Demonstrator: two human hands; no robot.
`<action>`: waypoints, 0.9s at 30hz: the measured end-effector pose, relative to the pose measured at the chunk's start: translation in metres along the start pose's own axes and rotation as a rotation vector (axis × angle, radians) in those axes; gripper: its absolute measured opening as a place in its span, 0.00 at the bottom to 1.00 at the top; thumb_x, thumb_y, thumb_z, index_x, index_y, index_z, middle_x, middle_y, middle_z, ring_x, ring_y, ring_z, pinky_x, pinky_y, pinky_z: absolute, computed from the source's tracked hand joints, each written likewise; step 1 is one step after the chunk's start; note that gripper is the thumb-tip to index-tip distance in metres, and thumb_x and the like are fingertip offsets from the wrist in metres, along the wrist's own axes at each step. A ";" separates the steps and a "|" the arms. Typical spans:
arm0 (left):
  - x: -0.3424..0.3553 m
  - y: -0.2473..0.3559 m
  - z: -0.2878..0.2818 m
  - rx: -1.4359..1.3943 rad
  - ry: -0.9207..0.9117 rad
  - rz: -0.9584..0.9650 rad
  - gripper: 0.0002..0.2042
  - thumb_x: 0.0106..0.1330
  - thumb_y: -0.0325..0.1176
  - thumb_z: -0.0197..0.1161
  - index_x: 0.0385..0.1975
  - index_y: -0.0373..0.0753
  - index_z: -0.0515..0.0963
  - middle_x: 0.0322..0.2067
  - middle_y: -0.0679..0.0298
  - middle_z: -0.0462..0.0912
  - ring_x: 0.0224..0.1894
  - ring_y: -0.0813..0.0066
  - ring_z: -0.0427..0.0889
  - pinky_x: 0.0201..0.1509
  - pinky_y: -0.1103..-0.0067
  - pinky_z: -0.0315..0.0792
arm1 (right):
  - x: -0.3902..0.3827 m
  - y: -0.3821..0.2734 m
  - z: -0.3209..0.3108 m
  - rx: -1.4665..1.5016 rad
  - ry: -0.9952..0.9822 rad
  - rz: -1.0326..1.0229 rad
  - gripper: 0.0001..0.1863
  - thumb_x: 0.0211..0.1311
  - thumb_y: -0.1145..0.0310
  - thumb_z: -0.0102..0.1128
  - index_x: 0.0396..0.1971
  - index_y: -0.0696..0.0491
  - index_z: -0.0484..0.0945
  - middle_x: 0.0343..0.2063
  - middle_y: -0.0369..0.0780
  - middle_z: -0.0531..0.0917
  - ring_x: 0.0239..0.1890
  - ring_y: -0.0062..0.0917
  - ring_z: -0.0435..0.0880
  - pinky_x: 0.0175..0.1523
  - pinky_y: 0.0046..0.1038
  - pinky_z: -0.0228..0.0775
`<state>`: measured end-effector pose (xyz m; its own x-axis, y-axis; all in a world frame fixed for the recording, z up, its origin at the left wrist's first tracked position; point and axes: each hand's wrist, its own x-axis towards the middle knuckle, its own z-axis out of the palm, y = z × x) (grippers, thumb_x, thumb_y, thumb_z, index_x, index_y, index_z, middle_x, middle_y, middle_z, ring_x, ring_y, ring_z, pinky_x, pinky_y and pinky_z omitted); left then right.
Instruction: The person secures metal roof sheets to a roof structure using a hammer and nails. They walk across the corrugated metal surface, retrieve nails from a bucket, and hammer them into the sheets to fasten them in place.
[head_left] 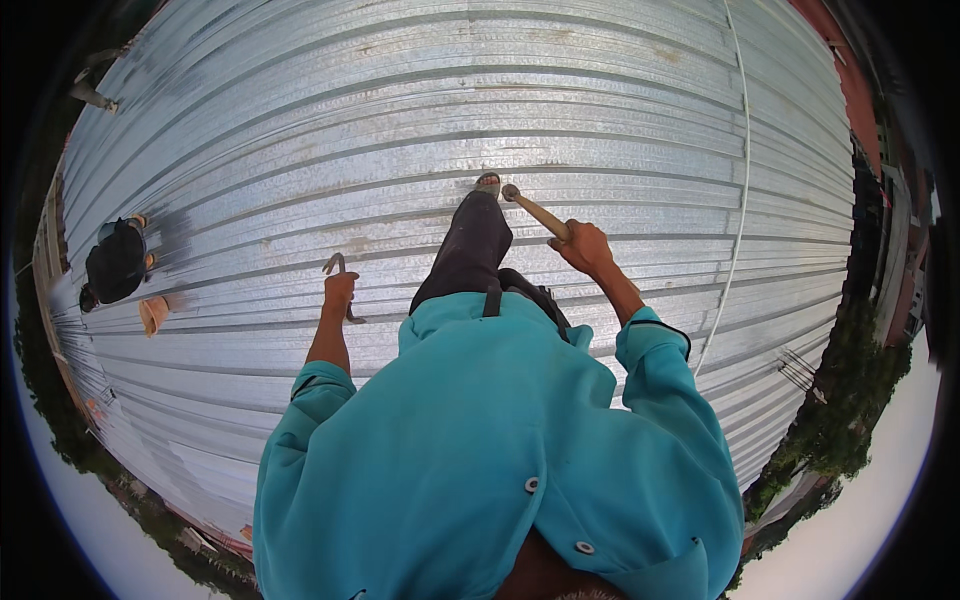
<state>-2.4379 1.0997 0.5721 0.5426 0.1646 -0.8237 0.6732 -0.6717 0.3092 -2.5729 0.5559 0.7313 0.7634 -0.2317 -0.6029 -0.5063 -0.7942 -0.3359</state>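
My left hand [340,288] is closed around a curved metal pry bar [333,262], its hooked end sticking up above my fist. My right hand [583,246] grips the pale wooden handle of a hammer [543,218], whose head sits just right of my sandaled foot [487,184] in the picture. Beneath me is a silver corrugated metal roof [380,120], its ribs running crosswise.
Another person [115,260] in dark clothing crouches at the left, beside a tan sack or container [153,315]. Someone's legs [95,95] show at the upper left. A white cord [743,150] runs along the roof at right. Trees and buildings lie beyond the roof edges.
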 end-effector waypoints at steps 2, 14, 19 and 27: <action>-0.021 0.008 0.014 0.048 0.012 -0.168 0.09 0.62 0.34 0.65 0.23 0.37 0.79 0.16 0.66 0.70 0.15 0.74 0.69 0.20 0.73 0.66 | 0.032 0.013 -0.032 -0.008 -0.020 0.024 0.25 0.57 0.49 0.66 0.37 0.59 0.80 0.31 0.53 0.86 0.37 0.48 0.86 0.45 0.47 0.77; 0.052 0.335 0.138 0.034 -0.054 0.308 0.20 0.56 0.27 0.54 0.49 0.40 0.83 0.46 0.45 0.84 0.52 0.48 0.82 0.58 0.64 0.74 | 0.153 0.109 -0.172 0.123 -0.091 0.353 0.28 0.50 0.46 0.73 0.28 0.63 0.82 0.25 0.51 0.85 0.30 0.45 0.86 0.38 0.44 0.74; 0.066 0.502 0.166 -0.107 0.035 0.336 0.23 0.63 0.38 0.59 0.56 0.35 0.72 0.47 0.35 0.81 0.53 0.36 0.80 0.57 0.57 0.72 | 0.238 0.135 -0.233 0.202 -0.143 0.323 0.25 0.53 0.51 0.72 0.27 0.63 0.81 0.22 0.48 0.84 0.22 0.34 0.84 0.29 0.38 0.74; 0.073 0.560 0.206 -0.290 -0.192 0.040 0.16 0.67 0.41 0.60 0.26 0.33 0.75 0.16 0.65 0.72 0.15 0.75 0.70 0.18 0.71 0.65 | 0.428 0.136 -0.339 0.221 -0.368 0.109 0.22 0.54 0.55 0.72 0.34 0.62 0.80 0.21 0.43 0.83 0.21 0.30 0.85 0.28 0.34 0.77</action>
<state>-2.1250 0.5862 0.5873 0.4859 -0.0151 -0.8739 0.7828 -0.4370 0.4429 -2.1795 0.1584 0.6729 0.5273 -0.0605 -0.8475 -0.6802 -0.6279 -0.3784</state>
